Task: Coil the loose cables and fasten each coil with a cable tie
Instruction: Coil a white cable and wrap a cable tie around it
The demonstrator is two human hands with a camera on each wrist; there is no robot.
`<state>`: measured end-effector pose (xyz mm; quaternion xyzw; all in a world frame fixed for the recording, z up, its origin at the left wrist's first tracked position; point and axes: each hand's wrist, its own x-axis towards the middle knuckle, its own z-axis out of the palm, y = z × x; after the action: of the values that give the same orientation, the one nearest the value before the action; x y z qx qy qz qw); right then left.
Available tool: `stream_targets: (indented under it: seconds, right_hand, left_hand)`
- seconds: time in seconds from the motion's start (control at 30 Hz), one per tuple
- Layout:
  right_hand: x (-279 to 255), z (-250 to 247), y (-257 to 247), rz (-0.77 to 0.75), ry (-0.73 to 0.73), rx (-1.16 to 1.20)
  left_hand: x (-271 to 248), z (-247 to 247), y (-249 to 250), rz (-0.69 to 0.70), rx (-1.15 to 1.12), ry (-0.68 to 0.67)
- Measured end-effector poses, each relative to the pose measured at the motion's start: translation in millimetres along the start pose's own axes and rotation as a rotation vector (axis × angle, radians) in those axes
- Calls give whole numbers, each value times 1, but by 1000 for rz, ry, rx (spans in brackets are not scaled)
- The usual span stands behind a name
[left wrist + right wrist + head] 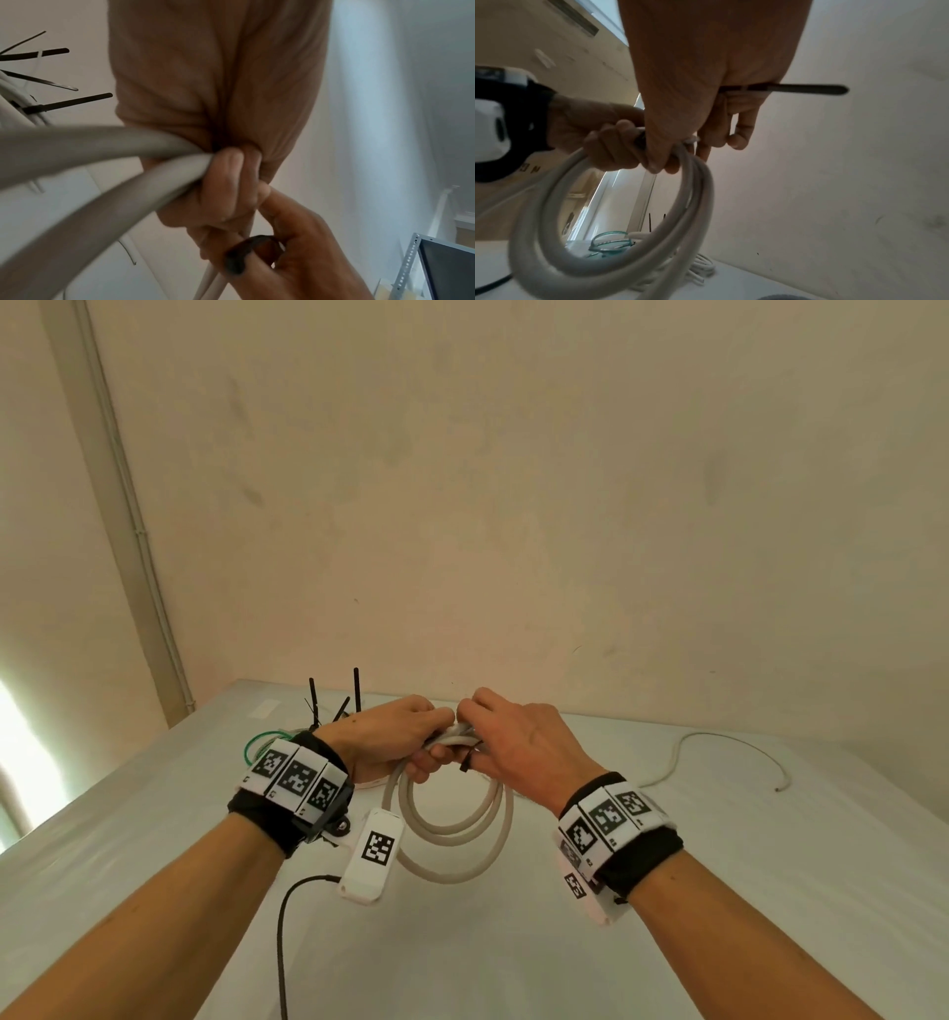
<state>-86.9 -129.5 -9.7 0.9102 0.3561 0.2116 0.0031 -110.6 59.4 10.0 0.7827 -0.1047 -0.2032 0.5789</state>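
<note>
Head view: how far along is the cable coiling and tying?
Done: coils with black ties sticking up lie behind the left hand. In hand: both hands hold a grey coil off the table, the right hand gripping a black cable tie, not visibly fastened. Left: one loose white cable at far right.

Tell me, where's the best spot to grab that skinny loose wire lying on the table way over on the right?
Probably its free end. The loose wire lies flat on the table in an open curve with bare surface around it, so come from above and pinch the tip, then draw it in for coiling.
</note>
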Motion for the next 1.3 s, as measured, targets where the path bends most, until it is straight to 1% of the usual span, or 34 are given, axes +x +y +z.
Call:
stream_targets:
  seconds: [0.13,0.2,0.27,0.33,0.47,0.53,0.67,0.8,0.93,1.1,1.13,1.2,1.23,1.3]
  right_hand:
    - [3,7,-3,54,-72,-99]
    - [4,7,0,83,-59,-108]
    - [2,8,3,103,-40,-120]
    - [0,10,7,118,-39,-136]
    - [-6,15,13,181,-74,-130]
    - [-8,16,15,217,-70,-119]
    - [-8,12,24,325,-49,-72]
    - [-6,11,24,384,-33,-49]
    - [-9,15,21,416,20,-151]
    - [-9,15,24,406,-27,-148]
    - [-12,16,33,461,-62,-123]
    - [-29,14,60,611,-115,-70]
    - [-40,15,74,648,-101,-91]
    - [-53,17,91,603,-92,-205]
  left_hand:
    - [0,5,4,57,-12,-2]
    - [-1,8,6,116,8,16]
    - [-3,10,6,171,74,69]
    - [-5,10,2,190,163,135]
    - [-3,10,-6,233,358,148]
    - [-3,10,-8,281,395,168]
    - [-3,7,-15,355,264,238]
    - [-5,11,-20,403,271,326]
    - [-7,16,-22,394,255,319]
    - [-15,-1,-21,401,328,308]
    - [-22,-9,-20,404,316,333]
    - [-47,-30,-17,424,192,432]
    - [-60,-42,-13,440,132,493]
    - [-73,-60,-5,424,119,576]
